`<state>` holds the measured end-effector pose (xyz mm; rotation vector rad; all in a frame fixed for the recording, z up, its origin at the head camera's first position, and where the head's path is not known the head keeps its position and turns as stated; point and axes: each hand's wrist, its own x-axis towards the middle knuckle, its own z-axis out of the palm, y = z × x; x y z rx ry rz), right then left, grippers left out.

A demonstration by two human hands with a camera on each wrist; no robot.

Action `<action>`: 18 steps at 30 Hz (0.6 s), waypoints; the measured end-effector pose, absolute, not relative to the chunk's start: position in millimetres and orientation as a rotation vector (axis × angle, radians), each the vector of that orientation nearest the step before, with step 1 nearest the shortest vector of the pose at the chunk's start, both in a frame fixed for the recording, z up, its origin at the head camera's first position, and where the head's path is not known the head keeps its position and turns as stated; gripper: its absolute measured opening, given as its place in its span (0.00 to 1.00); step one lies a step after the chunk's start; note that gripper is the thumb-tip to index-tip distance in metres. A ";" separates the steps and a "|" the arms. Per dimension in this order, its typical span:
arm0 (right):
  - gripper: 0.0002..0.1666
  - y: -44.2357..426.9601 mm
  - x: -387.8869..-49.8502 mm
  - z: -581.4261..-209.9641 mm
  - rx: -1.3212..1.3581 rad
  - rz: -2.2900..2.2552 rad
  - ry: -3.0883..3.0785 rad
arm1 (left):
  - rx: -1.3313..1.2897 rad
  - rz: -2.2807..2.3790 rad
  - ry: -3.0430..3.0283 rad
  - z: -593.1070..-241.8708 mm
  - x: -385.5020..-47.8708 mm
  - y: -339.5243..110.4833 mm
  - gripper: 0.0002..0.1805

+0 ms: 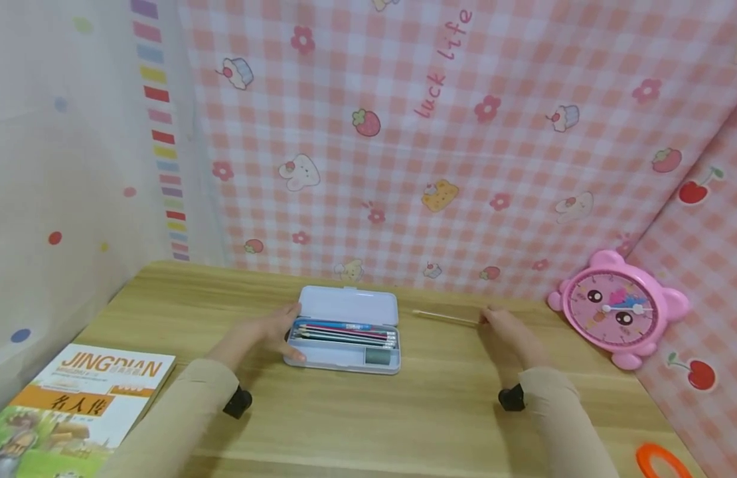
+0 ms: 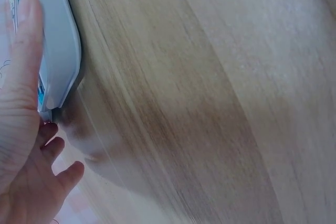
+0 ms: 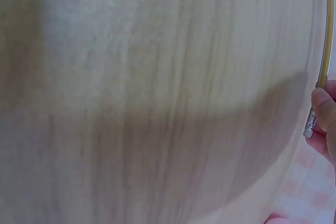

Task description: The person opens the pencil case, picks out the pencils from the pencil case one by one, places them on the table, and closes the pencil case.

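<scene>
An open pencil case lies on the table, its white lid tipped back. Several pencils and a green eraser are inside. My left hand grips the case's left end; in the left wrist view the thumb of the hand lies along the case's edge. Off to the right of the case, my right hand pinches a yellow pencil near its eraser end, the other end pointing left. In the right wrist view, thumb and fingers of the hand hold the pencil by the metal ferrule.
A book lies at the front left. On the right side, a pink clock leans near the checked cloth wall. An orange ring-shaped thing is at the front right edge of view.
</scene>
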<state>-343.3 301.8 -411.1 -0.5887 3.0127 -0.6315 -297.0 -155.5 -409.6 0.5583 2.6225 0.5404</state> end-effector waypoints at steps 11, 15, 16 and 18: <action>0.07 296.9 -341.4 -421.9 -0.733 -0.506 3.093 | 0.533 0.571 2.600 -409.7 -294.4 -152.0 0.65; 0.07 291.0 -343.2 -422.4 -0.764 -0.516 3.104 | 0.530 0.583 2.601 -410.7 -295.5 -154.6 0.65; 0.07 289.8 -343.6 -422.6 -0.802 -0.491 3.113 | 0.531 0.578 2.603 -411.0 -295.9 -155.4 0.65; 0.05 288.1 -343.6 -423.4 -0.871 -0.428 3.142 | 0.524 0.576 2.601 -411.3 -296.3 -156.2 0.65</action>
